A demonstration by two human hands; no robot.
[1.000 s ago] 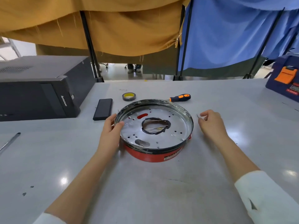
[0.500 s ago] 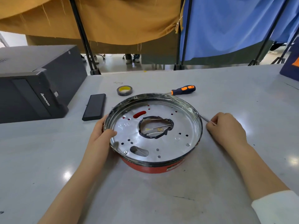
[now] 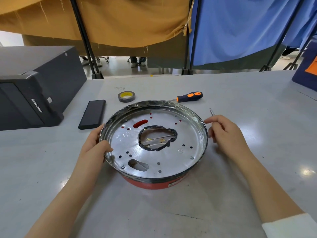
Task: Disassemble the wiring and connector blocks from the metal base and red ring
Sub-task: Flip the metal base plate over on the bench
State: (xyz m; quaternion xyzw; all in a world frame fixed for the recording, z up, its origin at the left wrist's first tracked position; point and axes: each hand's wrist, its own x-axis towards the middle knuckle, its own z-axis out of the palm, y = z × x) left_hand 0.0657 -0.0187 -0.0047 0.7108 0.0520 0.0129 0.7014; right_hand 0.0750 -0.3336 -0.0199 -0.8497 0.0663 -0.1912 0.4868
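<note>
Grey table [image 3: 223,194] bearing metal base [image 3: 180,152] on red ring [image 3: 154,185]; left hand [image 3: 93,146] gripping rim, right hand [image 3: 226,134] pinching thin metal tool [image 3: 212,112].

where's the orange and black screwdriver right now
In the head view, the orange and black screwdriver lies on the grey table, just beyond the round metal base's far rim, right of the roll of dark tape.

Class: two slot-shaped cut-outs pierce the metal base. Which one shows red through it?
The far slot, beyond the taped central hole. The near slot shows grey instead.
</note>
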